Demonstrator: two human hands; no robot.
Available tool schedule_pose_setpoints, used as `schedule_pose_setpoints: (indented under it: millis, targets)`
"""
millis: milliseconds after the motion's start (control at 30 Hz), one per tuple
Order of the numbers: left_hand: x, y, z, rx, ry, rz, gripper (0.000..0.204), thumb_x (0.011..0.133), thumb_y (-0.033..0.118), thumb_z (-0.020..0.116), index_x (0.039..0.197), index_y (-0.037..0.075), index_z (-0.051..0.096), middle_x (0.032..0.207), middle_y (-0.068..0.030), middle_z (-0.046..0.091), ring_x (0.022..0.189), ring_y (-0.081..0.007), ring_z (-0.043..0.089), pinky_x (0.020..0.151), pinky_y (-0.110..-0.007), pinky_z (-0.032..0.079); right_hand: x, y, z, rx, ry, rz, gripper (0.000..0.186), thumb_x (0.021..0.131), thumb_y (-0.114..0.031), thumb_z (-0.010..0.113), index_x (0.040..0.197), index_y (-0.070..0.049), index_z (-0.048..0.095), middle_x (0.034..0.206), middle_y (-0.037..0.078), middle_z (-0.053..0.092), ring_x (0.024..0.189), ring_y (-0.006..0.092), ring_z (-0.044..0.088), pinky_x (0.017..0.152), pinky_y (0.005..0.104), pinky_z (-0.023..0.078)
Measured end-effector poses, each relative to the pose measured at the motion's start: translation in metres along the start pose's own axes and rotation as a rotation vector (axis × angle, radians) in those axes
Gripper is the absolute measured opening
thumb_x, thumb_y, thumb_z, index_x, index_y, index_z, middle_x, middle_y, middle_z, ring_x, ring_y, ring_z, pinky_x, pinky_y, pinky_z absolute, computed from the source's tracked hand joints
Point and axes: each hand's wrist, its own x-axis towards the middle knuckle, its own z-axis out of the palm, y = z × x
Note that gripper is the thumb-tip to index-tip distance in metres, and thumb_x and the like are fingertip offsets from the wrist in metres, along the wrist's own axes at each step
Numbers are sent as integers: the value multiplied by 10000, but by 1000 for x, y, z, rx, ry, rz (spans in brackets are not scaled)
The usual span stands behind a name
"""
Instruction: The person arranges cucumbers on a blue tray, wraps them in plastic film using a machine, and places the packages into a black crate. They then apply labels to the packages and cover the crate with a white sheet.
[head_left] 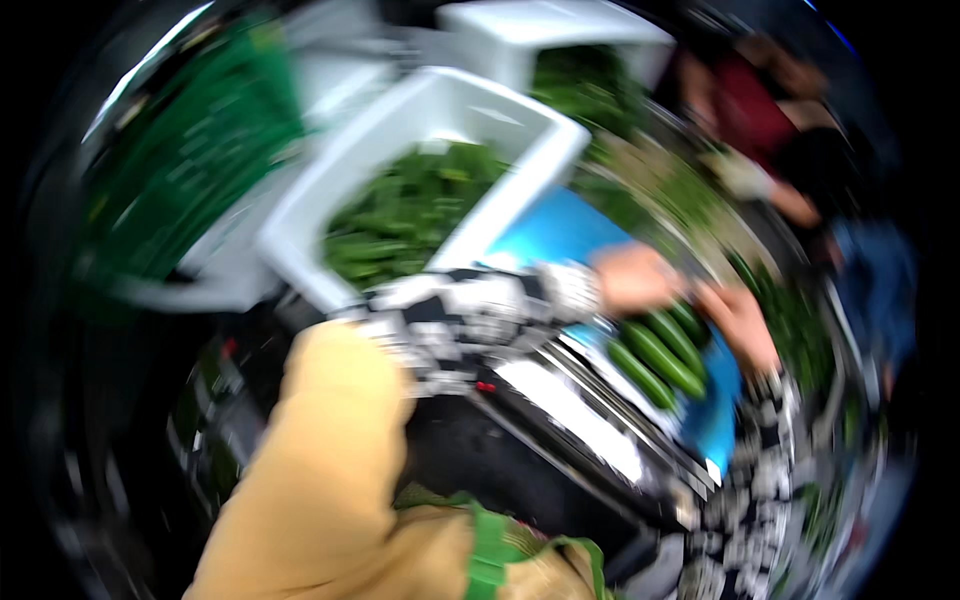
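Note:
Several green cucumbers (655, 357) lie side by side on a bright blue sheet (555, 228) in front of me. My left hand (635, 278) is curled closed at their far end. Close to it on the right, my right hand (740, 325) bends inward with its fingers drawn together. The two hands' fingertips nearly meet above the cucumbers' far tips. Motion blur hides what they pinch, if anything. Below the sheet runs a shiny dark and metal machine (575, 410) with a long edge.
A white foam box (285, 225) of green vegetables stands left of my hands; another white box (500, 45) lies tipped behind it. A green crate (200, 160) is at far left. More greens (800, 320) lie to the right. Another person's gloved hand (740, 175) works across the table.

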Motion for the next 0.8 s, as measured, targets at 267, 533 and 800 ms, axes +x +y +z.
schedule_pose_setpoints:
  millis: [267, 533, 800]
  targets:
    - [-32, -2, 16, -135, 236, -49, 315, 825, 352, 583, 935, 89, 718, 965, -186, 705, 971, -385, 664, 866, -476, 509, -23, -56, 40, -43, -45, 31, 624, 1050, -479, 400, 1313, 71, 534, 1229, 191, 601, 1150, 271, 542, 1005, 347, 401]
    - [0, -10, 32, -47, 228, -38, 343, 778, 316, 575, 887, 35, 741, 931, -216, 709, 946, -377, 686, 847, -439, 546, -37, -25, 74, -772, 222, -160, 611, 1035, -466, 420, 1393, 26, 465, 1350, 246, 537, 1229, 427, 502, 1001, 465, 416]
    - [19, -6, 43, 39, 185, -80, 392, 797, 355, 577, 944, 27, 733, 966, -226, 709, 971, -397, 671, 921, -484, 498, -47, -103, 86, -666, 202, -128, 527, 1008, -326, 542, 1359, 65, 504, 1317, 282, 571, 1203, 402, 560, 1019, 403, 443]
